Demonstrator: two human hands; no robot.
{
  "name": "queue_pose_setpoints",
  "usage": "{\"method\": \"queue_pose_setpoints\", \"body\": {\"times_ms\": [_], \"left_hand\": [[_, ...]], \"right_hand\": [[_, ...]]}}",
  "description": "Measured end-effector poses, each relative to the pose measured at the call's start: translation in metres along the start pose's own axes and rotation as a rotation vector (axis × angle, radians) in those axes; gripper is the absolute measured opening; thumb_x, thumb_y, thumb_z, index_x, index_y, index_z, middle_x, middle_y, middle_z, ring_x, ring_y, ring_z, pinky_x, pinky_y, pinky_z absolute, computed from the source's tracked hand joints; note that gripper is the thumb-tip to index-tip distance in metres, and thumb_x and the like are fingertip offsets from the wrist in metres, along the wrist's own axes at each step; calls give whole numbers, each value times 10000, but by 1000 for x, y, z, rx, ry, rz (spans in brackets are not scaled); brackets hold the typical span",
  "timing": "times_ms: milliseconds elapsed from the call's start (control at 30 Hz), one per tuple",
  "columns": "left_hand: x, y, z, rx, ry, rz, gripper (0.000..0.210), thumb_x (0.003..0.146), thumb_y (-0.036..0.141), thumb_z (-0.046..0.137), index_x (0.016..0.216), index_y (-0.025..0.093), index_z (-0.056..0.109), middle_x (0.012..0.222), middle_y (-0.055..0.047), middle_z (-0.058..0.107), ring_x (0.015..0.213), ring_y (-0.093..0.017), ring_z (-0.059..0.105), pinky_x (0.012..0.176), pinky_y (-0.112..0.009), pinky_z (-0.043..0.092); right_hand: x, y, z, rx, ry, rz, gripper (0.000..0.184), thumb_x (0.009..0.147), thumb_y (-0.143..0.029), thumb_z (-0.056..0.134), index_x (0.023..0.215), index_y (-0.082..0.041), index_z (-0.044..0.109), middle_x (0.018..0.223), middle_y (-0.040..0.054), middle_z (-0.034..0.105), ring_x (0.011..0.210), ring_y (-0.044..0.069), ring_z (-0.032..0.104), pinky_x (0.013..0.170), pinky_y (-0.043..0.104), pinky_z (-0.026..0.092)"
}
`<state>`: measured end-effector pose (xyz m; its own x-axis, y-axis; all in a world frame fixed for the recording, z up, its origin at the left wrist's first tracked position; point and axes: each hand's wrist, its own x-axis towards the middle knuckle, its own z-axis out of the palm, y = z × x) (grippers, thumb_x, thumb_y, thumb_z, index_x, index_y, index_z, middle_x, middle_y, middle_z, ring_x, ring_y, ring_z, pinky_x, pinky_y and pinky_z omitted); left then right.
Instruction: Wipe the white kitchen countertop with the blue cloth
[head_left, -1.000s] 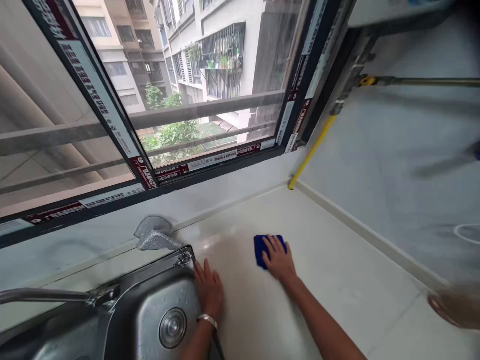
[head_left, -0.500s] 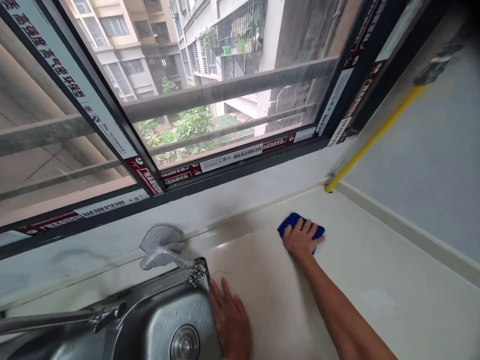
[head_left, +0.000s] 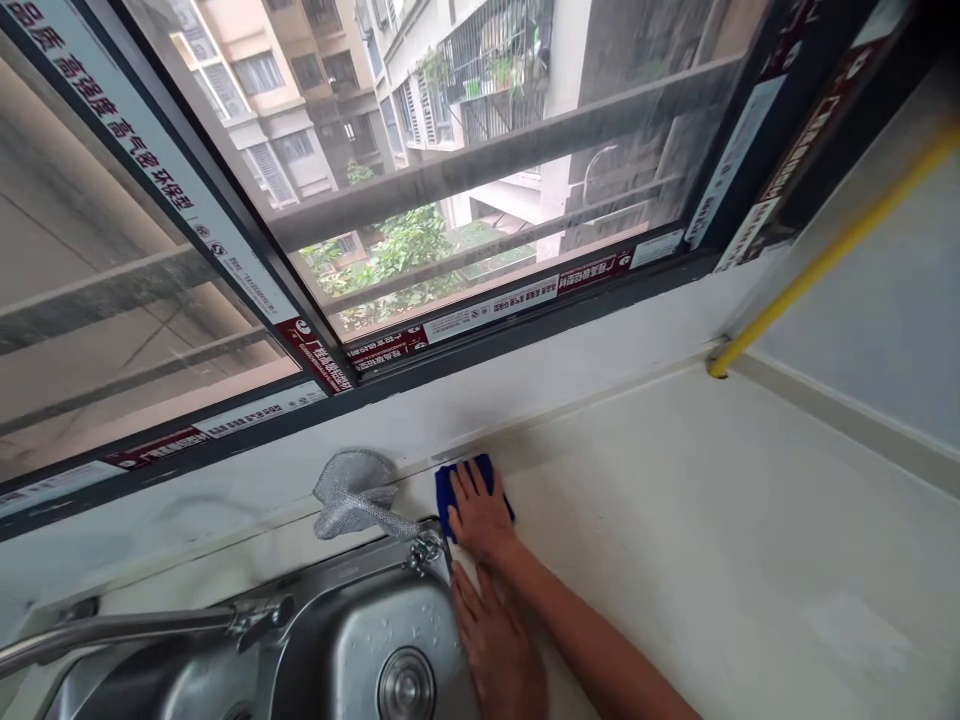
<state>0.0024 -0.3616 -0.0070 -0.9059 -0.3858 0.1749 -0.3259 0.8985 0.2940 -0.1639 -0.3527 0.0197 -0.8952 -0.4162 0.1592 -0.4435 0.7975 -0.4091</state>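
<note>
Two hands low on surface [head_left: 712, 520]: right hand [head_left: 480, 515] flat, fingers spread, pressing blue cloth [head_left: 450, 490] against back edge beside sink [head_left: 352, 640]; left hand [head_left: 495, 645] open, empty, palm down by sink rim for support.

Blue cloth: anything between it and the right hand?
Nothing. The right hand lies flat on the blue cloth, pressing it to the counter at the back edge, beside the sink corner.
</note>
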Motion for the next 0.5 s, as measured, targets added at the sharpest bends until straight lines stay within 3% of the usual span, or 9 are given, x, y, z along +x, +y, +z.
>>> {"method": "queue_pose_setpoints", "body": {"times_ms": [200, 400, 500], "left_hand": [[0, -1, 6, 55, 24, -16, 548, 925, 154, 400, 1473, 169, 407, 1621, -198, 213, 1461, -337, 303, 1119, -497, 416], [4, -2, 9, 104, 40, -21, 556, 894, 115, 424, 1446, 162, 455, 1595, -200, 288, 1411, -328, 399, 1072, -439, 466], [8, -3, 13, 91, 106, 10, 525, 913, 155, 416, 1434, 130, 468, 1602, -217, 253, 1421, -351, 379, 1070, -474, 462]], "right_hand": [[29, -2, 3, 108, -97, -294, 479, 978, -382, 355, 1446, -301, 422, 1544, 10, 413, 1464, 219, 275, 1202, 546, 222], [38, -16, 3, 114, -102, -387, 479, 954, -409, 407, 1416, -294, 461, 1515, 3, 458, 1420, 221, 355, 1156, 521, 309], [33, 0, -9, 104, -68, -409, 490, 963, -502, 359, 1425, -361, 435, 1515, -68, 449, 1411, 169, 369, 1165, 451, 315]]}}
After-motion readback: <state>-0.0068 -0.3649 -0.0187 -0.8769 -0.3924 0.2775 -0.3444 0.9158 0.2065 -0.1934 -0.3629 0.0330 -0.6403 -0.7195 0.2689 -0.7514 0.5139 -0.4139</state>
